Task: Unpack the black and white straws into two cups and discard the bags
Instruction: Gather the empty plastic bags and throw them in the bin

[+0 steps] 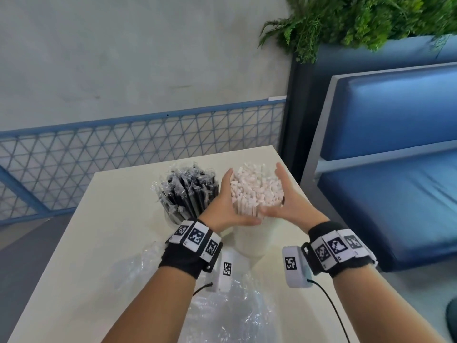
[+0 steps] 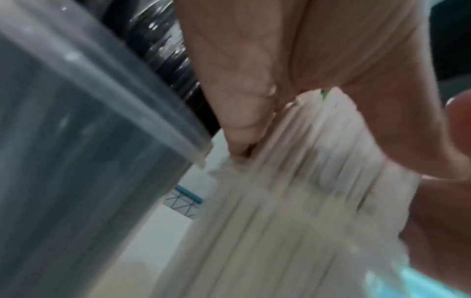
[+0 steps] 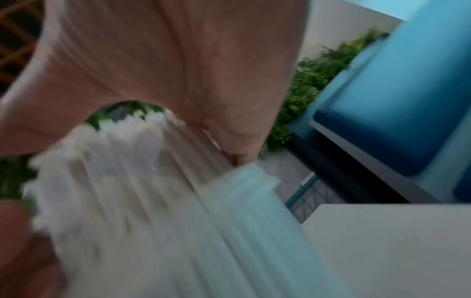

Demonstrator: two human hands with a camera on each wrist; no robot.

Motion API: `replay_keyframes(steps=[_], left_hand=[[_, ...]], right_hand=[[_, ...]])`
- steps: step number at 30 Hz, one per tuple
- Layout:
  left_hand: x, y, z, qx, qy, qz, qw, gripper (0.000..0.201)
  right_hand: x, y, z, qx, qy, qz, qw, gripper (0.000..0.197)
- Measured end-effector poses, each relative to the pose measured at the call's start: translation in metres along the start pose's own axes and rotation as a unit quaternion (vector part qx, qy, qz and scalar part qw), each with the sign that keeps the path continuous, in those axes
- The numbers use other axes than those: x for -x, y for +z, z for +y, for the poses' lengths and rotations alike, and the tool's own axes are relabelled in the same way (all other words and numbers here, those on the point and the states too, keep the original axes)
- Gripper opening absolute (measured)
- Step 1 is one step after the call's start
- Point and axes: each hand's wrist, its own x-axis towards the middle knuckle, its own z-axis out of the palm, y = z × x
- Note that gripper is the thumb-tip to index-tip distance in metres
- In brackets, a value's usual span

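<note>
A cream table (image 1: 118,233) carries two straw-filled cups (image 1: 249,241) and crumpled clear bags (image 1: 222,310).

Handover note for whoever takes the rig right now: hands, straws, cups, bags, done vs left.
Left hand and right hand: both cupped around the white straws, fingers fairly straight, pressing the bundle from each side.
White straws stand in the white cup, ends fanned out on top.
Black straws, each in clear wrap, stand in the other cup just left of it.
Empty clear bags lie crumpled on the table, near edge.
Done: both colours are in cups.
Left: settle the white bundle, throw away the bags.
</note>
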Motion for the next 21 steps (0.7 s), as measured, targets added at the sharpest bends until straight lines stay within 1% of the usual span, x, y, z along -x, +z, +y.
replay_keyframes(steps=[1,2,3,4,5,7,8,10,12,13,15,17,18,19,20,21], left_hand=[[-0.002,0.001,-0.003,-0.017,-0.001,-0.008,1.0,0.124],[-0.004,0.003,-0.003,-0.036,0.003,-0.007,0.999,0.116],[-0.007,0.005,0.001,-0.055,0.009,0.002,0.998,0.106],[-0.008,0.006,0.005,-0.071,0.012,0.016,0.997,0.095],[-0.01,0.008,0.007,-0.071,0.013,0.033,0.997,0.085],[-0.013,0.01,0.005,-0.025,0.01,0.082,0.996,0.071],[-0.013,0.011,0.004,-0.001,0.014,0.108,0.994,0.066],[-0.012,0.009,0.01,0.023,0.039,0.152,0.987,0.061],[-0.015,0.005,0.021,0.033,0.064,0.174,0.982,0.061],[-0.015,0.003,0.027,0.041,0.068,0.176,0.981,0.065],[-0.015,0.0,0.031,0.041,0.054,0.155,0.986,0.084],[-0.008,0.0,0.029,-0.005,0.03,0.12,0.992,0.11],[0.0,0.002,0.027,-0.034,0.029,0.109,0.993,0.117],[0.01,0.004,0.026,-0.06,0.045,0.113,0.991,0.116],[0.023,0.007,0.024,-0.078,0.072,0.131,0.986,0.11],[0.036,0.009,0.019,-0.086,0.109,0.158,0.978,0.1]], right_hand=[[0.0,0.002,0.002,0.043,0.02,-0.022,0.999,0.12],[-0.002,0.004,0.003,0.078,0.03,-0.031,0.996,0.123],[-0.006,0.007,0.004,0.097,0.032,-0.033,0.994,0.121],[-0.009,0.01,0.003,0.098,0.03,-0.023,0.994,0.113],[-0.012,0.014,0.005,0.095,0.024,-0.004,0.995,0.1],[-0.015,0.018,0.005,0.088,0.007,0.04,0.995,0.075],[-0.016,0.019,0.005,0.078,-0.004,0.061,0.995,0.067],[-0.016,0.018,0.001,0.029,-0.033,0.099,0.994,0.058],[-0.019,0.016,-0.005,-0.026,-0.074,0.124,0.989,0.055],[-0.02,0.016,-0.008,-0.033,-0.093,0.13,0.987,0.056],[-0.019,0.017,-0.018,0.006,-0.124,0.134,0.983,0.063],[-0.015,0.02,-0.021,0.044,-0.118,0.127,0.984,0.072],[-0.011,0.023,-0.02,0.065,-0.117,0.14,0.981,0.072],[-0.005,0.026,-0.018,0.091,-0.131,0.174,0.972,0.069],[0.002,0.031,-0.014,0.119,-0.155,0.217,0.956,0.063],[0.01,0.036,-0.011,0.139,-0.185,0.259,0.938,0.055]])
